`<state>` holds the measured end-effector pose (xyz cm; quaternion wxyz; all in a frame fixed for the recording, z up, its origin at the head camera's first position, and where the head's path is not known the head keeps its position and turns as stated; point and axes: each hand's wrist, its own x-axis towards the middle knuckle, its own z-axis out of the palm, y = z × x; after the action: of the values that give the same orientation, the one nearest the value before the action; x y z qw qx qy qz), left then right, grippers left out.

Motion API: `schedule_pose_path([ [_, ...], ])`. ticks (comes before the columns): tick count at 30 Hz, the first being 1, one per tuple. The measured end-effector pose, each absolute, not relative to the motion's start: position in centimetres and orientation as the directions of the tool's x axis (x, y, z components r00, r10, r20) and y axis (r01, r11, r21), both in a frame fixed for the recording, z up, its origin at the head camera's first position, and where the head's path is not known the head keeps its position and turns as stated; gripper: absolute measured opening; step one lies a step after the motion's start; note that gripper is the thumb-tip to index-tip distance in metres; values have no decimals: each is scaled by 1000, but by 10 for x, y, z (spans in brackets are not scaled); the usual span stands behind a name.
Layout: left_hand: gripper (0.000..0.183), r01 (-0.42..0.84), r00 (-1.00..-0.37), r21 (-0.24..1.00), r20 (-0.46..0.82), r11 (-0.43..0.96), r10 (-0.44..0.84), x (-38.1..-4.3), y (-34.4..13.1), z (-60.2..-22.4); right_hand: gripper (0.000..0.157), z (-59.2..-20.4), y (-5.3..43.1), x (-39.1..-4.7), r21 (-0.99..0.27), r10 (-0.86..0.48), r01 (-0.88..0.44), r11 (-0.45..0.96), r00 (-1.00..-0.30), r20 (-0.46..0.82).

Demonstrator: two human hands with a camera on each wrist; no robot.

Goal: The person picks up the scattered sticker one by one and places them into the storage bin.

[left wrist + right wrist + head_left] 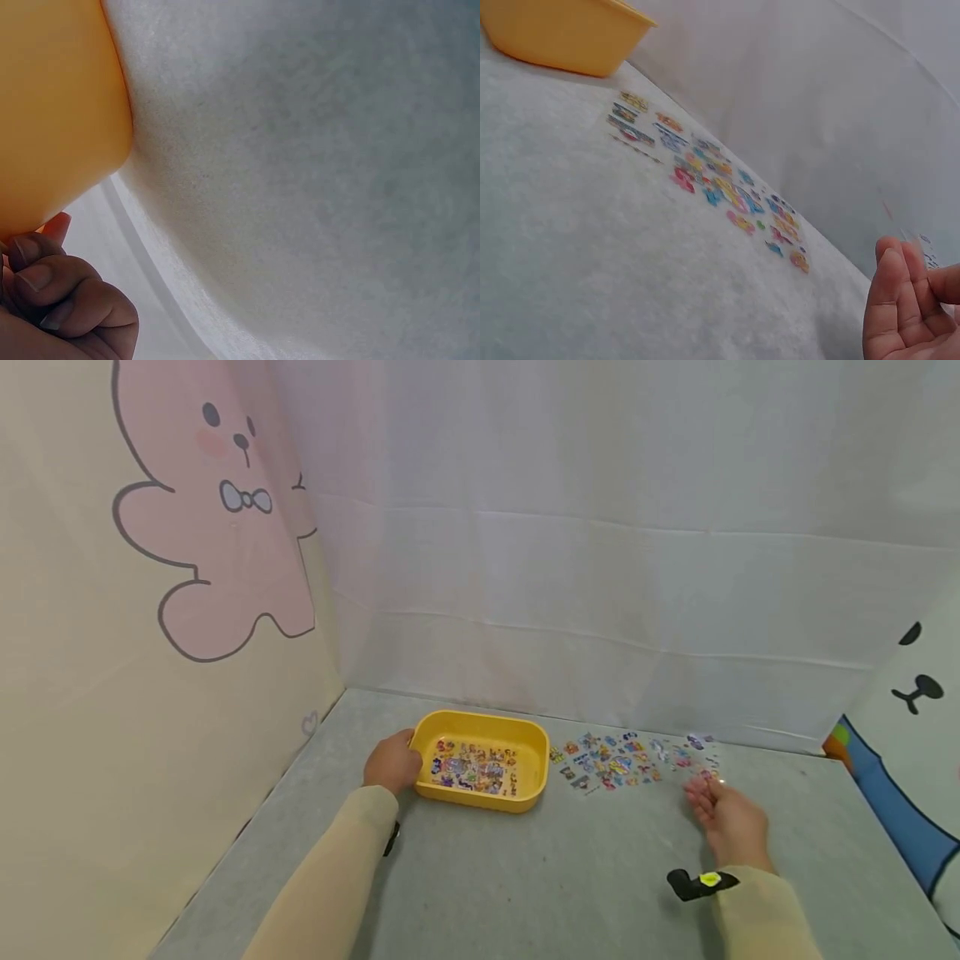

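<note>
My left hand (392,762) grips the left end of a yellow plastic tray (536,768). In the left wrist view its curled fingers (71,289) are right at the tray's side. Inside the tray lies a sheet of small colourful cartoon stickers (474,768). To the right of the tray, a clear sticker sheet (611,764) lies flat on the table. My right hand (729,823) pinches the near right corner of another clear sticker sheet (686,753) between thumb and fingers. In the right wrist view most of that pinched sheet is hidden behind the hand.
The grey table (480,877) runs back to a white curtain (600,568). On the left stands a cream curtain with a pink bear print (240,543), and on the right another printed curtain (900,777). A dark band (701,883) sits on the right wrist.
</note>
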<state>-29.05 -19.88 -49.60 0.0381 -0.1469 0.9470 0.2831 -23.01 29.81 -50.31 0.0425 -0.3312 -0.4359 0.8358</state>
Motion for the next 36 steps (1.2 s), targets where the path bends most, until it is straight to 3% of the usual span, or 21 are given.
schedule_pose_path([
  [6, 54, -300, -954, 529, -159, 794, -255, -290, -198, -495, 15, -505, 270, -228, -813, 401, 216, -540, -784, -474],
  [12, 54, -301, -954, 526, -159, 796, -255, -289, -198, -494, 22, -513, 243, -224, -857, 402, 205, -474, -815, -417],
  [23, 54, -295, -955, 530, -151, 795, -254, -291, -198, -497, 15, -516, 192, -215, -898, 324, 164, -408, -894, -310],
  [36, 54, -304, -952, 532, -162, 790, -258, -291, -198, -497, 19, -502, 141, -219, -914, 285, 230, -334, -899, -331],
])
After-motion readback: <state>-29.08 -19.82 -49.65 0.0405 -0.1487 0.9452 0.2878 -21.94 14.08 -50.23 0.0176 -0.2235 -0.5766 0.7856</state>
